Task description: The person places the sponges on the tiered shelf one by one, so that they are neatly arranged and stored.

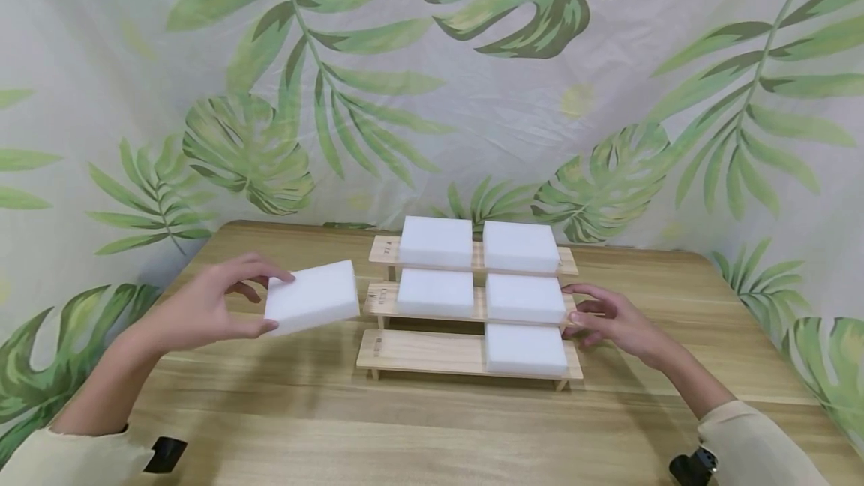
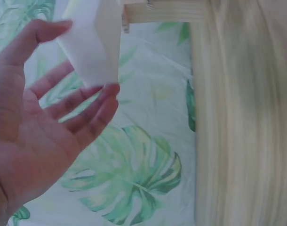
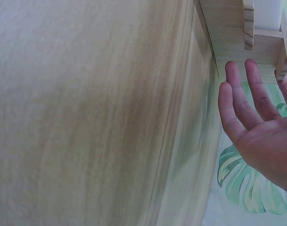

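A white foam block [image 1: 313, 295] is pinched between the thumb and fingertips of my left hand [image 1: 202, 306], held in the air left of a three-step wooden rack [image 1: 425, 351]. The left wrist view shows the same foam block [image 2: 96, 42] at the fingertips, clear of the palm. My right hand [image 1: 617, 325] is at the rack's right end, with thumb and index finger about the end of the middle step. In the right wrist view the other fingers of the right hand [image 3: 263, 127] are spread. Two foam blocks each sit on the top and middle steps; one foam block [image 1: 526, 348] sits on the bottom step's right.
The rack stands on a wood-grain table [image 1: 432, 433]. Behind the table hangs a leaf-printed cloth [image 1: 499, 111]. Small printed marks show at the left end of each step. Bare wood shows on the bottom step's left part.
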`<state>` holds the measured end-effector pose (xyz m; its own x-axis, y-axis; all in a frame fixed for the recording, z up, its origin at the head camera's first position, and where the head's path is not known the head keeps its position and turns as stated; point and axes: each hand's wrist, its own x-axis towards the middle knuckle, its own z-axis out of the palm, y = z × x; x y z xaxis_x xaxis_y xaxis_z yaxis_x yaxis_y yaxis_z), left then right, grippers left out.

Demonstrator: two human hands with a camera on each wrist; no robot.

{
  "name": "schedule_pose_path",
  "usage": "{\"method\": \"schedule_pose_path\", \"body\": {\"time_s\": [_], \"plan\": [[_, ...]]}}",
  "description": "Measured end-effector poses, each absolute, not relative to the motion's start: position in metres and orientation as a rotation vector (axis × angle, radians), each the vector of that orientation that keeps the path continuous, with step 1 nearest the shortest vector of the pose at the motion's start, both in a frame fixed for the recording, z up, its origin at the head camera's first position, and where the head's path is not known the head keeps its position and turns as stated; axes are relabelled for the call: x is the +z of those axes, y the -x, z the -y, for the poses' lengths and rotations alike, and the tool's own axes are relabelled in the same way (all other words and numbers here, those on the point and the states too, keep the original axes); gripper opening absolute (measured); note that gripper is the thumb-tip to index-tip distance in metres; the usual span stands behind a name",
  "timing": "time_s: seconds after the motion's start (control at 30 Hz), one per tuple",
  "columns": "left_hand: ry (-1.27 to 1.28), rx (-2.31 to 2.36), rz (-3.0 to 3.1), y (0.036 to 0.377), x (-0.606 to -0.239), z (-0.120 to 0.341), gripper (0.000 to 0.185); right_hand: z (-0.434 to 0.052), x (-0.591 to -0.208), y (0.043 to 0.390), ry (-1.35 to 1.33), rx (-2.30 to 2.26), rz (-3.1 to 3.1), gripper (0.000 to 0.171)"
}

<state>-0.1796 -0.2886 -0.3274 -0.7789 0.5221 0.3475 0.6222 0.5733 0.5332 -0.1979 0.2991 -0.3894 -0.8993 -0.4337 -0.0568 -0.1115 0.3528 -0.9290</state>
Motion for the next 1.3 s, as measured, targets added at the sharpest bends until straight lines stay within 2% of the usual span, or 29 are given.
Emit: {"method": "schedule_pose_path", "body": {"time_s": [0.3,0.7,1.13,1.3], "plan": [[1.176,-1.045,2.61,0.172,-0.325,0.259,0.053,-0.3,-0.39,0.198,0.491,-1.561,-2.328,0.057],[1.37,-1.082,2.642,0.166,-0.347,0.198,0.051,-0.3,-0.392,0.2,0.505,-1.57,-2.325,0.056],[1.305,-0.9,2.758,0.161,-0.375,0.154,0.049,-0.3,-0.391,0.2,0.509,-1.565,-2.323,0.056],[1.262,-0.878,2.787,0.156,-0.376,0.148,0.042,-0.3,-0.391,0.2,0.526,-1.571,-2.306,0.056]]}}
